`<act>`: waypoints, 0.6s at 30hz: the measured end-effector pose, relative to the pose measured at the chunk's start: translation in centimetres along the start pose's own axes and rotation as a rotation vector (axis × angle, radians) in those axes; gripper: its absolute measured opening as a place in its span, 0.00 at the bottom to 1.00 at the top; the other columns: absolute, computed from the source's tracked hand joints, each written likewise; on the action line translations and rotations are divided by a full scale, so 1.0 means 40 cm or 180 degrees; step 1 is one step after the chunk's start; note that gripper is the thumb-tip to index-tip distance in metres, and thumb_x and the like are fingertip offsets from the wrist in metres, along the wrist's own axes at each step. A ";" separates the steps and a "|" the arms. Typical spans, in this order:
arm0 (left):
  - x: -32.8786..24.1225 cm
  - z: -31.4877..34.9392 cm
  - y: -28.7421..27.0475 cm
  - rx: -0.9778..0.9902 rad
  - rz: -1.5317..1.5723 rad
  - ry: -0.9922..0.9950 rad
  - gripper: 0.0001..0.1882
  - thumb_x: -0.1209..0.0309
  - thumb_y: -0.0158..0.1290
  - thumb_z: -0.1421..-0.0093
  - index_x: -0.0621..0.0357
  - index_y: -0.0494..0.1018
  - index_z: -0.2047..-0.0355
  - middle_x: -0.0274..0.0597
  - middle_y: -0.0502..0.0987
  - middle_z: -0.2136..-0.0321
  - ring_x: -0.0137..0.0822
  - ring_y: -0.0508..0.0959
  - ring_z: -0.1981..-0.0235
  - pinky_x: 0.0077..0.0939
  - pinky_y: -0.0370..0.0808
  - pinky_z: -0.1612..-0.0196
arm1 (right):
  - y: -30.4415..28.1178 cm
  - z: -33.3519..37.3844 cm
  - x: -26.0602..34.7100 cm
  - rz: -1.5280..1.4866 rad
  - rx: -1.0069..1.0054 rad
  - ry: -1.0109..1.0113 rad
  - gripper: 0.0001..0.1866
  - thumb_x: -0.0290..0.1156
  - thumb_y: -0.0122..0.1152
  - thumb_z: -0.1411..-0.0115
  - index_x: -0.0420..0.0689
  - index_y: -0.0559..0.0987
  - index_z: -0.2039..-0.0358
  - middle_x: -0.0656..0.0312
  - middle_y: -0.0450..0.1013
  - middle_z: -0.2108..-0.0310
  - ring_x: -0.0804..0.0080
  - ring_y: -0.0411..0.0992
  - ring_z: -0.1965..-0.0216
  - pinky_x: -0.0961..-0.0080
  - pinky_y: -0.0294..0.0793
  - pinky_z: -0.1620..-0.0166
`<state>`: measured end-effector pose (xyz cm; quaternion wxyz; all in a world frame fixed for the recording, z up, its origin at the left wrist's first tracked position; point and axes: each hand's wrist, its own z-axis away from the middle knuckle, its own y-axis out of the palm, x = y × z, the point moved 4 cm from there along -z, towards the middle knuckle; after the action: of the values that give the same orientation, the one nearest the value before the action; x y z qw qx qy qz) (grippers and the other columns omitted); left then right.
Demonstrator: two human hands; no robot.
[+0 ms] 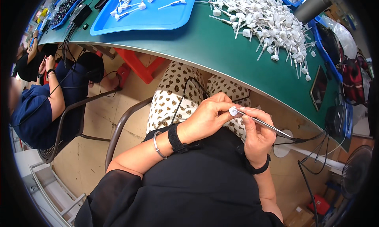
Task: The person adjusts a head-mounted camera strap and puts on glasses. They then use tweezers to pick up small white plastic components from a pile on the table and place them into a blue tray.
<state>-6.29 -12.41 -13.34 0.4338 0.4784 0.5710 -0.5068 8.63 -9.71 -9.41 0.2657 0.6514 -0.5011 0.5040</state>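
Over my lap, just off the table's near edge, my left hand (207, 118) pinches a small white plastic piece (233, 111) between thumb and fingertips. Closed around slim metal tweezers (266, 125) is my right hand (258, 138). The front end of the tweezers meets the white piece; their exact contact is hidden by my fingers. On the green table (173, 43) lies a big heap of similar white pieces with thin stems (256, 18). A blue tray (158, 24) to its left carries several more of them.
A phone (319, 87) lies near the table's right side, below a grey cylinder (314, 7). Black cables (312, 164) hang at the right by a fan (357, 170). A chair armrest (118, 136) is at my left. Another person (37, 108) sits further left.
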 end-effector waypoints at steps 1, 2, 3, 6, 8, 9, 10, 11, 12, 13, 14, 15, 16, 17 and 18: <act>0.001 0.000 0.001 -0.0024 0.0048 0.0007 0.11 0.72 0.58 0.38 0.57 0.81 0.55 0.38 0.74 0.70 0.32 0.73 0.66 0.25 0.72 0.63 | 0.000 -0.001 0.000 0.0041 0.0009 -0.0013 0.08 0.16 0.60 0.39 0.33 0.77 0.58 0.51 0.78 0.60 0.66 0.78 0.58 0.74 0.80 0.54; 0.003 -0.001 0.003 -0.0048 0.0097 0.0015 0.11 0.71 0.58 0.38 0.57 0.81 0.56 0.38 0.73 0.71 0.33 0.73 0.67 0.26 0.72 0.63 | -0.001 -0.001 -0.002 0.0058 0.0027 -0.0031 0.08 0.16 0.60 0.39 0.33 0.77 0.59 0.51 0.78 0.60 0.66 0.78 0.59 0.74 0.80 0.55; 0.004 -0.001 0.003 -0.0070 0.0146 0.0025 0.10 0.71 0.58 0.38 0.57 0.81 0.56 0.39 0.73 0.72 0.34 0.73 0.68 0.28 0.72 0.64 | -0.002 0.000 -0.005 0.0078 0.0042 -0.0050 0.08 0.16 0.61 0.39 0.33 0.77 0.59 0.51 0.78 0.60 0.66 0.78 0.59 0.74 0.80 0.55; 0.006 -0.002 0.004 -0.0041 0.0196 0.0000 0.11 0.71 0.58 0.38 0.57 0.81 0.56 0.39 0.73 0.73 0.34 0.73 0.68 0.28 0.72 0.63 | -0.003 0.000 -0.008 0.0076 0.0032 -0.0057 0.07 0.17 0.61 0.39 0.33 0.77 0.59 0.51 0.78 0.60 0.65 0.79 0.59 0.75 0.80 0.56; 0.007 -0.001 0.003 0.0033 0.0141 -0.0039 0.11 0.71 0.57 0.37 0.58 0.81 0.56 0.38 0.74 0.70 0.32 0.73 0.66 0.26 0.72 0.63 | -0.003 0.000 -0.011 0.0095 0.0025 -0.0052 0.07 0.17 0.61 0.39 0.33 0.77 0.60 0.51 0.78 0.61 0.65 0.79 0.60 0.75 0.79 0.57; 0.008 -0.001 0.003 0.0070 0.0115 -0.0059 0.11 0.71 0.57 0.36 0.58 0.81 0.56 0.38 0.74 0.69 0.31 0.74 0.65 0.25 0.72 0.62 | -0.005 0.001 -0.014 0.0129 0.0032 -0.0052 0.07 0.17 0.61 0.39 0.33 0.77 0.60 0.51 0.78 0.61 0.66 0.79 0.60 0.75 0.80 0.57; 0.009 -0.002 0.003 0.0082 0.0118 -0.0070 0.11 0.71 0.57 0.36 0.58 0.81 0.56 0.38 0.75 0.68 0.31 0.74 0.65 0.25 0.72 0.62 | -0.007 0.001 -0.015 0.0162 0.0039 -0.0051 0.07 0.17 0.61 0.39 0.33 0.77 0.60 0.51 0.78 0.61 0.66 0.78 0.60 0.75 0.80 0.58; 0.011 -0.001 0.004 0.0094 0.0120 -0.0081 0.11 0.71 0.57 0.36 0.58 0.81 0.56 0.38 0.75 0.68 0.31 0.74 0.65 0.25 0.72 0.62 | -0.007 0.001 -0.016 0.0198 0.0050 -0.0040 0.07 0.17 0.61 0.39 0.33 0.77 0.60 0.52 0.78 0.61 0.66 0.78 0.60 0.76 0.80 0.58; 0.013 -0.001 0.004 0.0104 0.0122 -0.0092 0.11 0.71 0.57 0.36 0.58 0.81 0.56 0.38 0.75 0.68 0.31 0.74 0.65 0.25 0.72 0.62 | -0.007 0.001 -0.016 0.0233 0.0064 -0.0029 0.07 0.17 0.61 0.39 0.33 0.77 0.60 0.52 0.78 0.61 0.67 0.78 0.61 0.76 0.80 0.58; 0.015 -0.001 0.004 0.0105 0.0135 -0.0099 0.11 0.71 0.57 0.36 0.58 0.81 0.56 0.38 0.75 0.68 0.31 0.74 0.65 0.25 0.72 0.62 | -0.007 0.001 -0.017 0.0268 0.0078 -0.0019 0.07 0.17 0.61 0.39 0.33 0.77 0.60 0.52 0.78 0.62 0.67 0.78 0.61 0.76 0.80 0.58; 0.017 0.001 0.005 0.0107 0.0147 -0.0106 0.11 0.71 0.57 0.36 0.58 0.81 0.55 0.38 0.75 0.68 0.31 0.74 0.65 0.25 0.72 0.62 | -0.007 0.001 -0.015 0.0275 0.0078 -0.0021 0.07 0.17 0.60 0.39 0.33 0.77 0.60 0.52 0.78 0.61 0.67 0.78 0.61 0.77 0.80 0.58; 0.018 0.001 0.006 0.0111 0.0158 -0.0112 0.11 0.71 0.57 0.36 0.58 0.81 0.55 0.38 0.75 0.68 0.31 0.74 0.65 0.25 0.72 0.62 | -0.007 0.001 -0.015 0.0282 0.0075 -0.0023 0.07 0.17 0.60 0.39 0.33 0.77 0.60 0.52 0.78 0.61 0.68 0.78 0.61 0.77 0.80 0.57; 0.018 0.001 0.006 0.0121 0.0146 -0.0108 0.11 0.71 0.57 0.36 0.58 0.81 0.55 0.38 0.75 0.68 0.31 0.74 0.65 0.25 0.72 0.62 | -0.006 0.001 -0.014 0.0289 0.0072 -0.0025 0.06 0.17 0.60 0.38 0.33 0.77 0.60 0.52 0.77 0.61 0.69 0.78 0.60 0.77 0.80 0.57; 0.018 0.001 0.006 0.0130 0.0133 -0.0104 0.10 0.71 0.56 0.36 0.58 0.81 0.55 0.38 0.75 0.68 0.31 0.74 0.65 0.25 0.72 0.62 | -0.006 0.002 -0.016 0.0214 0.0037 0.0032 0.06 0.18 0.60 0.38 0.33 0.77 0.60 0.53 0.77 0.61 0.69 0.78 0.60 0.77 0.80 0.57; 0.017 0.001 0.006 0.0139 0.0123 -0.0099 0.10 0.71 0.56 0.36 0.58 0.81 0.55 0.38 0.75 0.67 0.31 0.74 0.65 0.25 0.72 0.62 | -0.005 0.004 -0.020 0.0143 0.0003 0.0089 0.06 0.18 0.59 0.38 0.33 0.77 0.60 0.53 0.77 0.61 0.70 0.78 0.60 0.77 0.80 0.57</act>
<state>-6.16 -12.38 -14.06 0.4418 0.4908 0.5436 -0.5181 8.87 -9.46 -10.16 0.2610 0.6330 -0.5116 0.5191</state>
